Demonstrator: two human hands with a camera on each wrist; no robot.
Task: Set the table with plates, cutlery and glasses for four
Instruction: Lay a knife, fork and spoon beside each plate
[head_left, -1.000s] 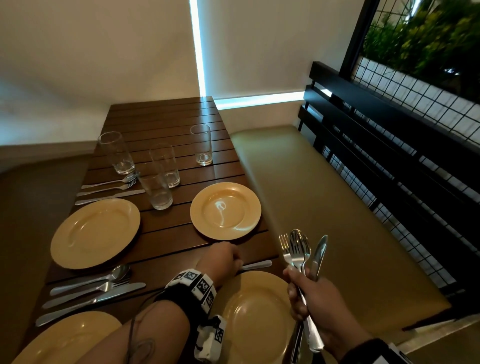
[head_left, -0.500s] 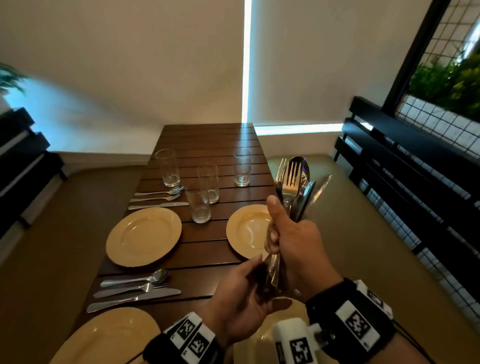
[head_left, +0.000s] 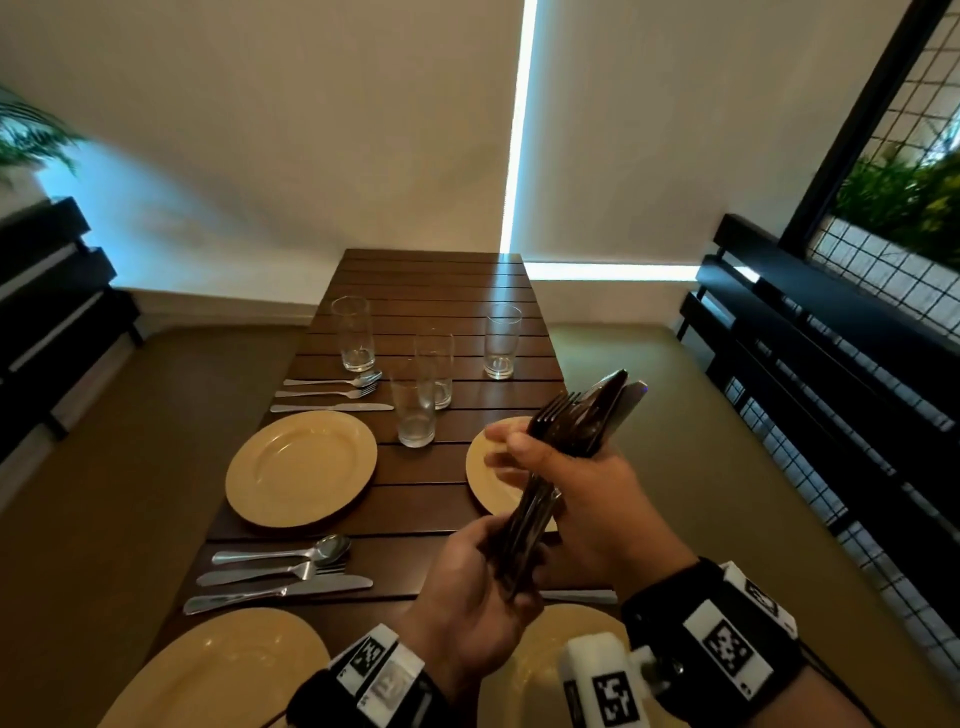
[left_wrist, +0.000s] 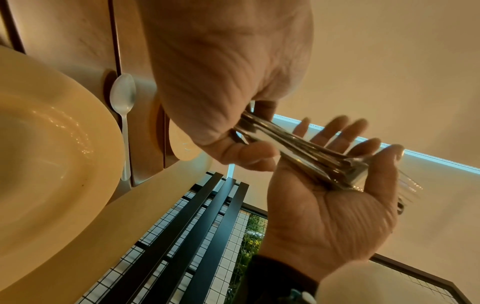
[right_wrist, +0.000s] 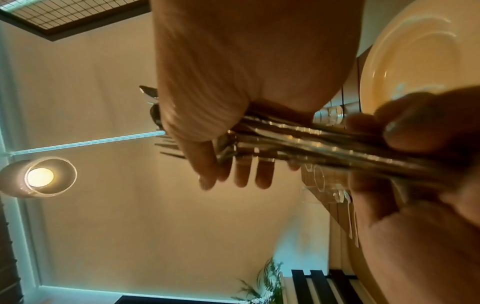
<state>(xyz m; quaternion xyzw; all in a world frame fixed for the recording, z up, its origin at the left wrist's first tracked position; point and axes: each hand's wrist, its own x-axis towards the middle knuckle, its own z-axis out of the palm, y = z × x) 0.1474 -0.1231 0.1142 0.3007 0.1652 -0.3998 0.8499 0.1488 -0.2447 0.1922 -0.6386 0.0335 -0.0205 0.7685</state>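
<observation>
A bundle of forks, spoons and knives hangs above the near right yellow plate. My left hand grips the handle ends. My right hand holds the bundle near the heads, thumb over it and fingers loosely stretched out. A lone spoon lies on the wooden table beside that plate. Three more plates are out: far right, far left, near left. Cutlery sets lie by the left plates.
Several empty glasses stand past the plates: one far left, one far right, two mid-table. Olive benches flank the table, with black slatted backrests on the right and left. A wall closes the far end.
My right hand carried the bundle from over the right bench to above the table. My left hand left the table and took the handle ends. The bundle now tilts to the right.
</observation>
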